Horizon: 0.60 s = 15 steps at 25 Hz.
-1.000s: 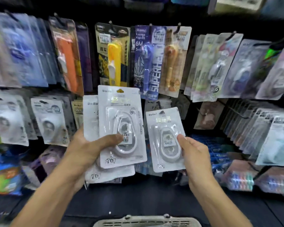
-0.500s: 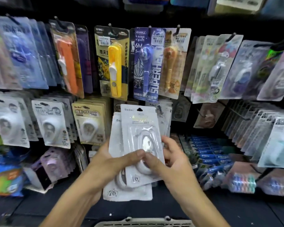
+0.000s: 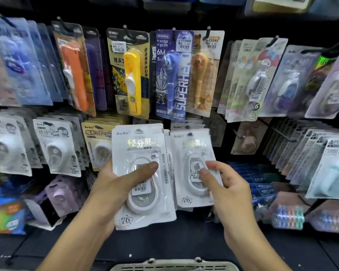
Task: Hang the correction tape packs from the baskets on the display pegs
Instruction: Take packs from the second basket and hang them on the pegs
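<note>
So from my feed, everything's lined up around the yellow pen-style correction tape pack (image 3: 132, 75) on the top pegs. Down and left of it hang rows of white tape packs (image 3: 57, 147), already on their pegs. Straight below it, the left hand (image 3: 114, 188) has a small stack of white correction tape packs (image 3: 143, 173), thumb clamped across the front blister and fingers curled behind. Just right of that stack, the right hand (image 3: 223, 184) pinches a single white pack (image 3: 192, 165), fingers (image 3: 213, 167) on the plastic bubble. Its top hole sits near a peg, but I can't tell if it's actually threaded on. The basket (image 3: 174, 266) rim pokes in at the bottom, well below.

My guess on handling: these are light, thin card with slick plastic, bendy at the edges. I'd grip by the stiff bubble so the hang hole stays free.
</note>
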Each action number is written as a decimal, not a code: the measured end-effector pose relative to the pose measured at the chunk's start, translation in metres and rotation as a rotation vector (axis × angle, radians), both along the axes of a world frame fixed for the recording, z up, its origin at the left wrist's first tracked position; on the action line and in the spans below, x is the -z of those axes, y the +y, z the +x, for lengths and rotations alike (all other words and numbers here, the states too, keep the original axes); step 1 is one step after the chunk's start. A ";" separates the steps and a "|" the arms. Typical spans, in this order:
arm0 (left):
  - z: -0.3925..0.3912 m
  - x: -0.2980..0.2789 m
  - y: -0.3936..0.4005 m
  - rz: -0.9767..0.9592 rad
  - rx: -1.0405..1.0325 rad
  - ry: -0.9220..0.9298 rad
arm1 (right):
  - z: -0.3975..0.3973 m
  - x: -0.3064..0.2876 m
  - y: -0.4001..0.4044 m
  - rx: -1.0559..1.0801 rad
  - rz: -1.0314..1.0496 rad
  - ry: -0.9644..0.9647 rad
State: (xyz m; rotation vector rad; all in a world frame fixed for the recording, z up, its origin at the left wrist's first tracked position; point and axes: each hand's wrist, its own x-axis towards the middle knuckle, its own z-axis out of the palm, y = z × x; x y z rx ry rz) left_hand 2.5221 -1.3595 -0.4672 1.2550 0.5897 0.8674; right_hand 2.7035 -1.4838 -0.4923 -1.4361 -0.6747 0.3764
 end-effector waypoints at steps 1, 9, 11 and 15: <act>0.000 0.000 0.001 0.007 -0.021 -0.006 | -0.001 0.001 0.000 0.013 -0.007 0.014; 0.009 0.006 -0.005 -0.016 -0.081 -0.002 | -0.035 0.005 -0.003 -0.221 -0.107 -0.181; 0.015 0.009 -0.011 -0.033 -0.066 0.014 | -0.050 0.005 -0.002 -0.292 -0.116 -0.258; 0.015 0.009 -0.015 -0.097 0.056 0.026 | -0.045 0.000 0.005 -0.272 0.008 0.049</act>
